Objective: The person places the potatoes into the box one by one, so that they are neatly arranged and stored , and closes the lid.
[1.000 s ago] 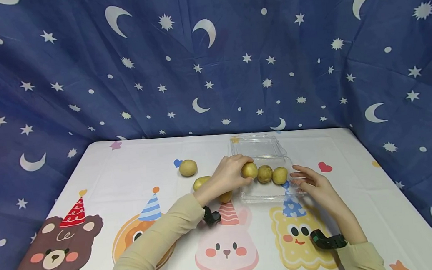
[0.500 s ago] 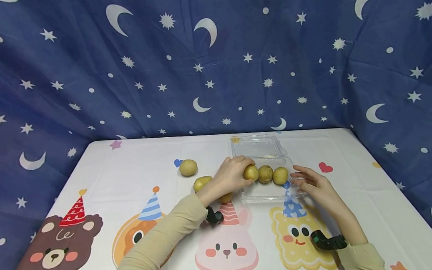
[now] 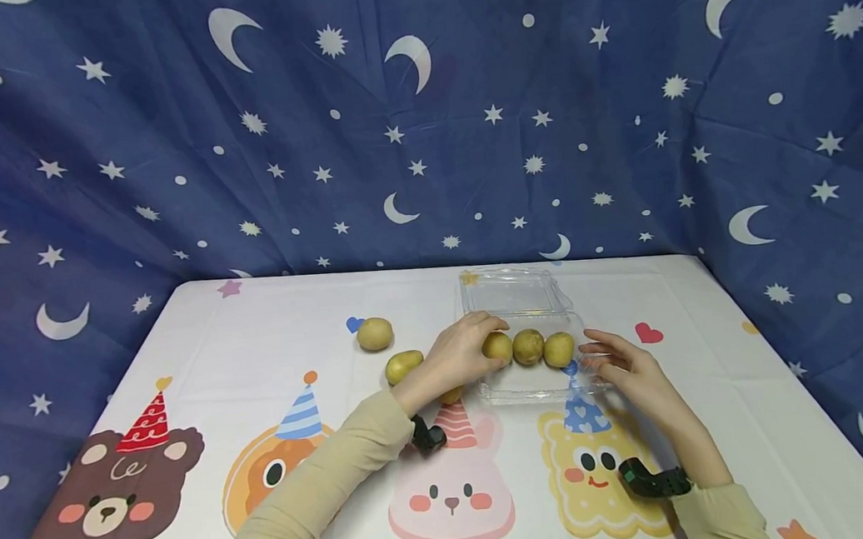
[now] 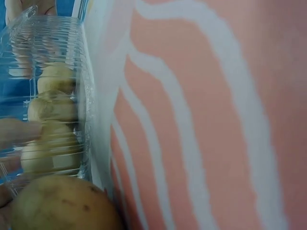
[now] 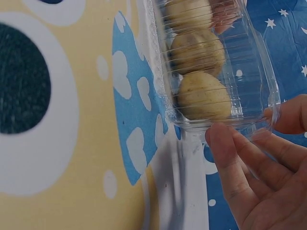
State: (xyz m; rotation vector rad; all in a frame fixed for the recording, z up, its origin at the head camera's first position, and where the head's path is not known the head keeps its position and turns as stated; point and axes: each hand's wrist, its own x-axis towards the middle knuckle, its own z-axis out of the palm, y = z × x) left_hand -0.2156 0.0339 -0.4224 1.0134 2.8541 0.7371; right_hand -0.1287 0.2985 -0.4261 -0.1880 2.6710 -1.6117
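A clear plastic clamshell box [image 3: 523, 396] lies on the table, its lid [image 3: 511, 291] folded back toward the curtain. Three potatoes sit in a row in it: a middle potato [image 3: 529, 347], a right-hand potato [image 3: 559, 350] and a left-hand potato [image 3: 498, 348]. My left hand [image 3: 469, 350] reaches over the box's left side and holds that left-hand potato between thumb and fingers. At the opposite end, my right hand [image 3: 629, 366] rests its extended fingertips against the box wall, which the right wrist view shows close up; the right hand [image 5: 268, 177] grips no potato.
Outside the box, a potato [image 3: 375, 333] lies at the back left and another potato [image 3: 404, 367] lies beside the left forearm. A third potato [image 3: 451, 395] is partly hidden by that arm. A blue star-and-moon curtain [image 3: 422, 136] stands behind the white printed tablecloth [image 3: 292, 313].
The left-hand potato has come down slightly in my left hand, level with the two beside it. My right hand has stayed at the box's right end.
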